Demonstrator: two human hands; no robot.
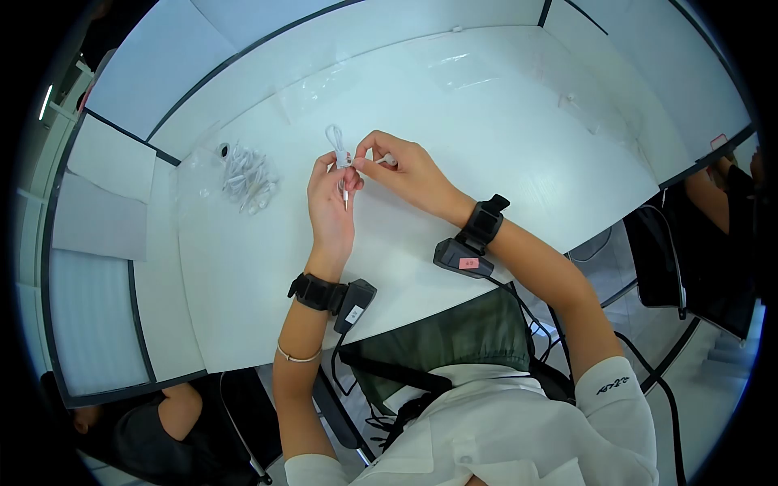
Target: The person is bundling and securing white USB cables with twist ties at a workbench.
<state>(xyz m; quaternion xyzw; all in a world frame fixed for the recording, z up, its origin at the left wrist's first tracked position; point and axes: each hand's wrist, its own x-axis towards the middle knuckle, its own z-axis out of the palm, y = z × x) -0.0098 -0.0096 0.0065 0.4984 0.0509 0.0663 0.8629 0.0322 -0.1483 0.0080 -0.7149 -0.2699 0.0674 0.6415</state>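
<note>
The white cable (342, 159) was between the two hands over the white table (486, 105), its loop rising past the left fingertips and its plug end hanging before the left palm. The left hand (331, 188) pinched the bundle's middle; the right hand (405, 166), just beside it, pinched the cable at the bundle's edge. A heap of white cords (247, 180) lay left of both hands.

Left hand (331, 194) is covering part of the white cable (342, 159); its tip is showing too small to identify. Right hand (412, 170) is half-hiding a white piece (391, 159). Cable pile (250, 180) by the left edge of the tabletop (251, 300) is overlapping itself, hiding count.
</note>
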